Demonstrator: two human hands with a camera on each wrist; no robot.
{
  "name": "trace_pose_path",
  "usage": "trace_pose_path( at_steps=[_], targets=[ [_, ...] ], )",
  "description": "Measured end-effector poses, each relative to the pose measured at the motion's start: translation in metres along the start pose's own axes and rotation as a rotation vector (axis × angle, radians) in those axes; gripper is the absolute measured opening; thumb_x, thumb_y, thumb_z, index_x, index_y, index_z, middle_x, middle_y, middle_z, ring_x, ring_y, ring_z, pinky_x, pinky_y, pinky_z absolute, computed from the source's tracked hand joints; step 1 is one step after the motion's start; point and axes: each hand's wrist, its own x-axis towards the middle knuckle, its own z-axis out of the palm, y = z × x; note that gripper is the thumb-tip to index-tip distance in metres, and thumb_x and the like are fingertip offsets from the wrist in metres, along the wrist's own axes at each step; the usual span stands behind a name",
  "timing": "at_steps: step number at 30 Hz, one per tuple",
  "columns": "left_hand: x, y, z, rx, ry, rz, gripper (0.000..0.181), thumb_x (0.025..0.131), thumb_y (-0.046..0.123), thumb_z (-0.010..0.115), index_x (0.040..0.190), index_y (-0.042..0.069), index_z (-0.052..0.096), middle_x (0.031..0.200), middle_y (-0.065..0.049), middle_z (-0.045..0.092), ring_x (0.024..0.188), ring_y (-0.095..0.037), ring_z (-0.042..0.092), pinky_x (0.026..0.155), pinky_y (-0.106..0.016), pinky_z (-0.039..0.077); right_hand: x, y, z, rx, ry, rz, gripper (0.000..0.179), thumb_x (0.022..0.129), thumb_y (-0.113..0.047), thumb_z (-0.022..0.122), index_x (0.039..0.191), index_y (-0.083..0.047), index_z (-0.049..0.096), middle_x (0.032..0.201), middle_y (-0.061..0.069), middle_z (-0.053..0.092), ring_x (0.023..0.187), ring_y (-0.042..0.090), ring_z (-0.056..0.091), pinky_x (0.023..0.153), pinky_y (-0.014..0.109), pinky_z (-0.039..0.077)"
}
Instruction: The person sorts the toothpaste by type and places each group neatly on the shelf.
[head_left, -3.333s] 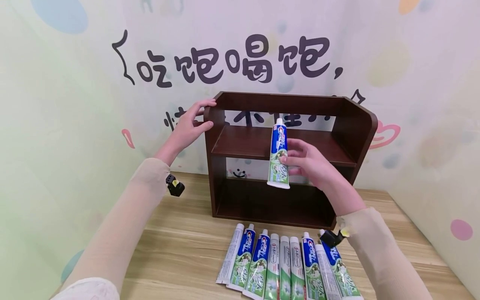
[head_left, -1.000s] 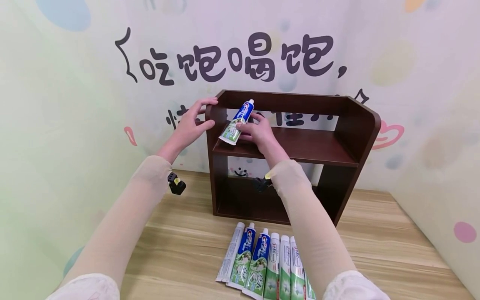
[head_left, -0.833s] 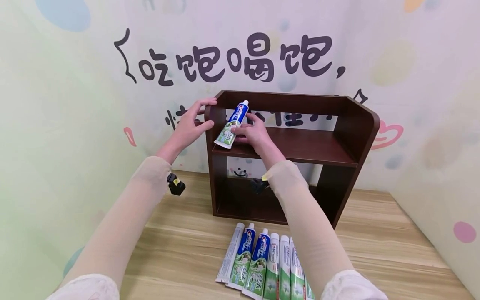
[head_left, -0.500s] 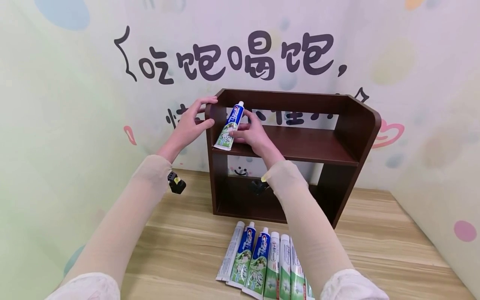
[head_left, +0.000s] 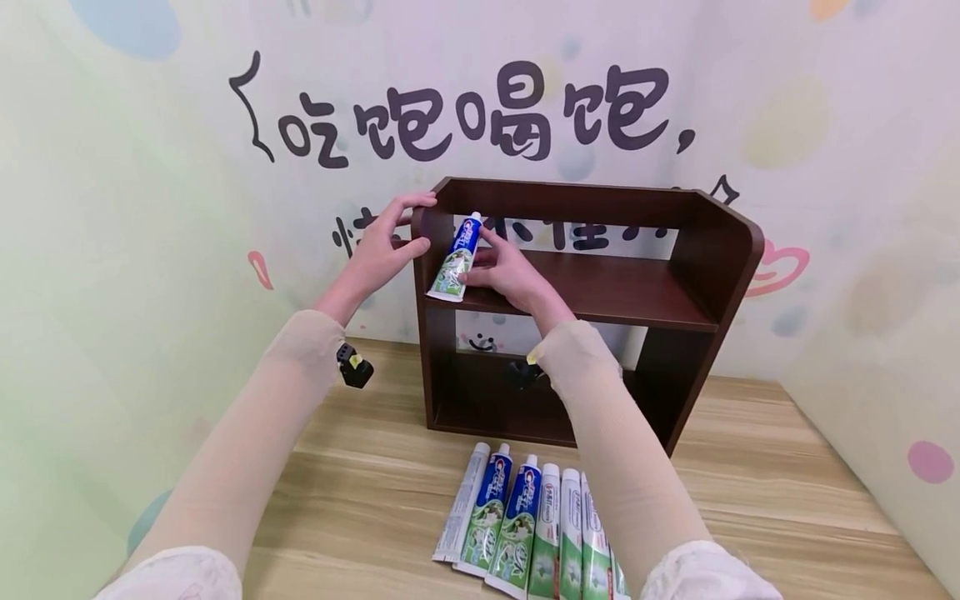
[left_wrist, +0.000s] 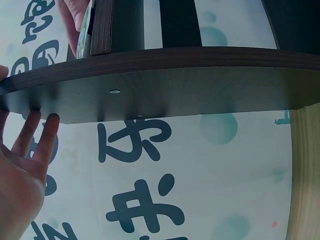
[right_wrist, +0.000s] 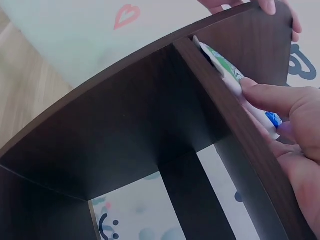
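Note:
A blue, white and green toothpaste tube is at the left end of the upper board of a dark brown two-tier shelf. Its cap points up and back, and its flat crimped end is at the board's front edge by the left side panel. My right hand pinches the tube from its right side, thumb on the printed face. With my left hand I hold the shelf's left side panel, thumb at its front edge and fingers along the outside. Part of the right fingers is hidden behind the tube.
Several more toothpaste tubes lie side by side on the wooden table in front of the shelf. My right forearm covers some of them. A printed wall stands close behind.
My right hand has carried the tube from in front of the shelf's middle leftward to the upper board's left end, then tipped its cap slightly back and down. My left hand stays on the panel.

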Motion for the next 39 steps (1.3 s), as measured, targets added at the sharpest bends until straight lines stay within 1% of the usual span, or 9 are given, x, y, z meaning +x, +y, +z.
trace_pose_path(
  at_steps=[6,8,12,17,21,27,32,39],
  targets=[
    [0.001,0.0,0.001,-0.006,0.0,0.001,0.05,0.093,0.001,0.056,0.142,0.006,0.046,0.159,-0.008,0.038,0.135,-0.04,0.046,0.105,-0.056,0.046,-0.001,0.0,0.002,-0.124,-0.008,-0.046,0.078,0.09,-0.017,0.071,0.156,-0.016,0.029,0.138,0.012,0.059,0.126,0.025,0.057,0.114,0.04,0.042],
    [0.001,0.0,0.001,-0.007,0.002,0.003,0.05,0.093,0.0,0.056,0.141,0.006,0.046,0.159,-0.009,0.037,0.134,-0.039,0.047,0.104,-0.056,0.046,-0.002,0.0,0.003,-0.154,-0.012,-0.051,0.075,0.09,-0.02,0.071,0.155,-0.015,0.032,0.136,0.011,0.061,0.125,0.024,0.059,0.113,0.04,0.042],
    [0.001,-0.001,0.0,-0.005,0.0,0.002,0.05,0.092,-0.001,0.056,0.141,0.005,0.046,0.159,-0.009,0.037,0.134,-0.038,0.048,0.102,-0.055,0.048,-0.003,0.0,0.004,-0.176,-0.021,-0.049,0.071,0.091,-0.022,0.069,0.153,-0.017,0.036,0.137,0.01,0.061,0.126,0.023,0.058,0.114,0.04,0.041],
    [0.001,-0.002,0.0,0.001,-0.004,0.002,0.05,0.093,0.001,0.056,0.141,0.007,0.046,0.159,-0.009,0.037,0.135,-0.04,0.047,0.103,-0.056,0.048,-0.005,-0.001,0.003,-0.206,-0.039,-0.037,0.066,0.092,-0.024,0.068,0.152,-0.018,0.04,0.142,0.008,0.058,0.131,0.023,0.055,0.115,0.042,0.04],
    [0.001,0.0,0.0,-0.002,-0.004,0.004,0.05,0.093,0.0,0.056,0.141,0.006,0.046,0.159,-0.009,0.037,0.134,-0.04,0.048,0.103,-0.056,0.048,-0.006,-0.001,-0.001,-0.211,-0.087,-0.035,0.068,0.092,-0.024,0.068,0.153,-0.019,0.038,0.145,0.007,0.055,0.133,0.022,0.053,0.115,0.042,0.04],
    [0.001,-0.001,0.0,0.005,-0.005,0.013,0.049,0.093,0.002,0.056,0.141,0.007,0.046,0.159,-0.009,0.037,0.135,-0.043,0.046,0.102,-0.057,0.048,-0.005,-0.001,-0.007,-0.162,-0.179,-0.028,0.075,0.09,-0.018,0.07,0.155,-0.018,0.033,0.146,0.008,0.053,0.132,0.022,0.052,0.116,0.04,0.04],
    [0.001,0.0,0.0,0.003,-0.008,0.01,0.05,0.093,0.002,0.056,0.142,0.008,0.045,0.16,-0.009,0.036,0.136,-0.042,0.046,0.104,-0.057,0.047,-0.007,-0.003,-0.009,-0.172,-0.213,-0.018,0.081,0.088,-0.017,0.073,0.156,-0.018,0.029,0.149,0.008,0.049,0.131,0.023,0.052,0.116,0.04,0.04],
    [0.001,0.0,0.0,0.0,-0.007,0.0,0.05,0.093,0.001,0.055,0.142,0.008,0.045,0.16,-0.008,0.035,0.135,-0.042,0.046,0.104,-0.057,0.046,-0.008,-0.005,-0.009,-0.153,-0.255,0.003,0.087,0.086,-0.011,0.074,0.158,-0.017,0.025,0.15,0.01,0.047,0.13,0.023,0.055,0.114,0.037,0.042]
  ],
)
